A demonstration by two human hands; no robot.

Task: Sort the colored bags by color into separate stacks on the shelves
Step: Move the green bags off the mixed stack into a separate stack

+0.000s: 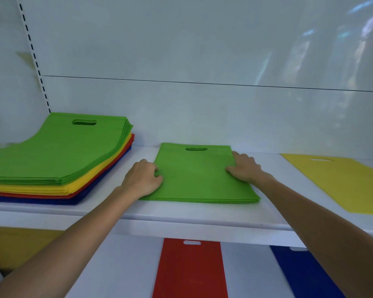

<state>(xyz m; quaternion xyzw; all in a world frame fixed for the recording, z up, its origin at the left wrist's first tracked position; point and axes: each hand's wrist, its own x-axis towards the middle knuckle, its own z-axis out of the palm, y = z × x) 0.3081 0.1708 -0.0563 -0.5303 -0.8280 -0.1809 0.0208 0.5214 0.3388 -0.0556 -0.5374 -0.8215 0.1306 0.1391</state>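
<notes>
A small stack of green bags lies flat in the middle of the white upper shelf. My left hand grips its left edge and my right hand grips its right edge, thumbs on top. To the left stands a tall mixed pile, green on top, then yellow, red and blue layers. A yellow bag lies on the shelf's right side. On the lower shelf sit a red bag and a blue bag.
The white back panel rises behind the shelf, with a slotted upright at the left. Something yellow shows under the shelf at the lower left. Bare shelf shows between the green stack and the yellow bag.
</notes>
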